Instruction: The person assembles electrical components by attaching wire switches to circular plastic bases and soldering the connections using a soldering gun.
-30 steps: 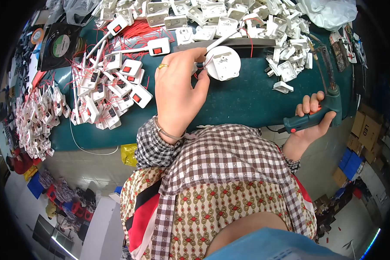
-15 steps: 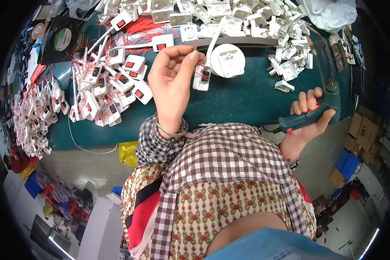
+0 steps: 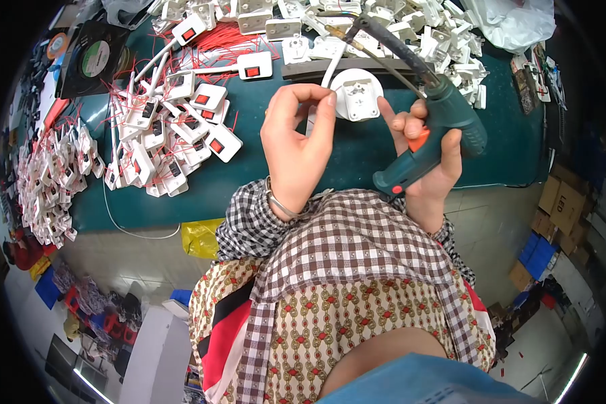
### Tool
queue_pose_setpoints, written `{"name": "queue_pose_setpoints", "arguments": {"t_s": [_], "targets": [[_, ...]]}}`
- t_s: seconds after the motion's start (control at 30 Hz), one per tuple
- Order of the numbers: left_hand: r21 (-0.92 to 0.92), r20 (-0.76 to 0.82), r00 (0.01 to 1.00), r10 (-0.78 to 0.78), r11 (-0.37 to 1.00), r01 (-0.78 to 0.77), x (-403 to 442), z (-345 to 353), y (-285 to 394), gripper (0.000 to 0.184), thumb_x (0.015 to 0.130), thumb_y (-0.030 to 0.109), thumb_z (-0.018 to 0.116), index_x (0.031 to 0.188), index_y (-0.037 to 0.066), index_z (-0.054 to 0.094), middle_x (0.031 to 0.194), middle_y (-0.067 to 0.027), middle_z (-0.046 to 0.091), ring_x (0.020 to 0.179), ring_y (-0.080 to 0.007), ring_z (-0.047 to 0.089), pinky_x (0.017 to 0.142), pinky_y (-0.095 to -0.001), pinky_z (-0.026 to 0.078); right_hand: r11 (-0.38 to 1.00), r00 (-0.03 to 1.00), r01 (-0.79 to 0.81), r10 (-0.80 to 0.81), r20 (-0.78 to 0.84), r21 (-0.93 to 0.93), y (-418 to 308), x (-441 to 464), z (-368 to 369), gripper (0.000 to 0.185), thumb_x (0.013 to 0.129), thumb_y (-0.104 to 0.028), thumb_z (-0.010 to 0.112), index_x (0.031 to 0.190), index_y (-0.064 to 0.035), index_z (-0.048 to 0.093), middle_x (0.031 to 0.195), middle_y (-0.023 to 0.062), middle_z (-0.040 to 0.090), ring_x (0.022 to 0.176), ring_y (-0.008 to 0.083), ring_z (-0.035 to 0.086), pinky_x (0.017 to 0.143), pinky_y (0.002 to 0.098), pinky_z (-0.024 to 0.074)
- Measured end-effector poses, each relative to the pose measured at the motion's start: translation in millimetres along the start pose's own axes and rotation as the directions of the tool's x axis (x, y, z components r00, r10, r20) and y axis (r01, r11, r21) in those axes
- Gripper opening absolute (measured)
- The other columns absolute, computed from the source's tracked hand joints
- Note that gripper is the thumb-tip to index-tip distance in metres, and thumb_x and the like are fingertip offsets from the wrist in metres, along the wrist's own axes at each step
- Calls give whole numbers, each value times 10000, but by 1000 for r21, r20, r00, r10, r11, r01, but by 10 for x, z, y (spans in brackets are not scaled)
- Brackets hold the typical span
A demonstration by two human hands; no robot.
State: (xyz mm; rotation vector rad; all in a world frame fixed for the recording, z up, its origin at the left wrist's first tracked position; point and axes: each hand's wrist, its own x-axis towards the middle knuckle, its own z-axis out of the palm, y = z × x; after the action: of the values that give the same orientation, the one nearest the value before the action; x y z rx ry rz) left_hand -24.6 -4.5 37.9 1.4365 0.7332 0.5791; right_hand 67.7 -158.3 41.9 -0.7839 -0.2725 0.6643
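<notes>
My left hand (image 3: 299,138) is closed, thumb and forefinger pinched together just left of a round white base (image 3: 349,111); what lies between the fingertips is too small to make out. A white casing (image 3: 362,99) with metal parts sits on the base. Behind my left fingers, a small white piece is partly hidden, and a white cable (image 3: 332,64) rises beside the base. My right hand (image 3: 424,155) is wrapped round the green handle of a soldering gun (image 3: 444,121) with an orange trigger. The gun's long tip points up and left, above the casing.
White switch pieces (image 3: 172,135) with red wires are heaped at the left. Many white casings (image 3: 384,27) lie along the back. A dark bar (image 3: 303,71) rests behind the round base. A solder spool (image 3: 95,59) stands at the back left, a plastic bag (image 3: 515,23) at the back right.
My right hand has brought the soldering gun from the right side in towards the round base. My left hand has shifted slightly right and now covers most of the small switch piece.
</notes>
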Motion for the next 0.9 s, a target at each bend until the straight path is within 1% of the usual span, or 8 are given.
{"name": "queue_pose_setpoints", "arguments": {"t_s": [0.03, 0.13, 0.27, 0.43, 0.57, 0.67, 0.87, 0.9], "targets": [[4, -26, 991, 131, 991, -131, 22, 36, -55, 76, 827, 20, 669, 870, -7, 612, 836, -80, 594, 752, -156, 584, 678, -273, 480, 1000, 1000, -4, 4, -7, -12, 13, -9, 5, 569, 936, -466, 525, 1167, 54, 535, 882, 96, 639, 1006, 270, 620, 1141, 540, 245], [182, 87, 978, 189, 962, -202, 21, 8, -27, 86, 879, 12, 643, 943, -28, 601, 907, -42, 591, 792, -86, 568, 728, -233, 472, 999, 1000, 6, -5, -24, 32, 7, -2, 36, 566, 939, -466, 521, 1162, 54, 538, 878, 97, 639, 1005, 268, 621, 1142, 530, 253], [240, 86, 967, 238, 937, -252, 9, 50, 83, 88, 795, -14, 681, 858, -9, 619, 906, -68, 577, 801, -141, 571, 695, -247, 459, 1000, 999, -5, 6, -40, 25, 4, -39, 68, 573, 944, -472, 508, 1173, 53, 530, 871, 91, 635, 1005, 266, 620, 1135, 531, 269], [228, 34, 955, 296, 928, -295, 37, 101, 62, 94, 748, -16, 694, 803, 8, 622, 905, -79, 599, 802, -170, 569, 662, -271, 463, 999, 996, -21, 24, -81, 34, -18, -87, 45, 605, 941, -495, 501, 1195, 53, 515, 883, 83, 631, 1027, 266, 610, 1126, 543, 280], [249, 26, 931, 365, 899, -360, 56, 129, 27, 99, 734, -17, 695, 791, 17, 621, 893, -86, 613, 800, -182, 580, 654, -291, 471, 997, 997, 59, -61, -43, -55, -132, -146, -31, 619, 944, -510, 479, 1206, 50, 512, 906, 86, 633, 1045, 284, 603, 1125, 568, 258], [326, 32, 897, 442, 843, -427, 83, 144, -21, 103, 720, -20, 694, 782, 18, 620, 879, -92, 620, 788, -195, 592, 656, -301, 474, 990, 995, 90, -93, -25, -109, -155, -168, -42, 613, 946, -494, 479, 1211, 58, 511, 920, 91, 633, 1054, 296, 602, 1126, 574, 246], [372, 42, 885, 464, 814, -445, 92, 149, -5, 116, 696, -20, 693, 756, 35, 611, 816, -61, 625, 757, -203, 595, 637, -300, 463, 990, 998, 61, -64, -20, -128, -9, 29, 85, 593, 941, -447, 509, 1214, 80, 511, 918, 122, 638, 1048, 314, 613, 1126, 532, 278], [376, 40, 893, 448, 821, -429, 92, 146, 3, 116, 695, -18, 693, 753, 38, 610, 811, -58, 625, 749, -206, 591, 640, -306, 460, 984, 998, 53, -58, -26, -169, 14, 49, 86, 584, 943, -435, 514, 1208, 85, 514, 908, 128, 638, 1038, 319, 619, 1121, 509, 301]]}}
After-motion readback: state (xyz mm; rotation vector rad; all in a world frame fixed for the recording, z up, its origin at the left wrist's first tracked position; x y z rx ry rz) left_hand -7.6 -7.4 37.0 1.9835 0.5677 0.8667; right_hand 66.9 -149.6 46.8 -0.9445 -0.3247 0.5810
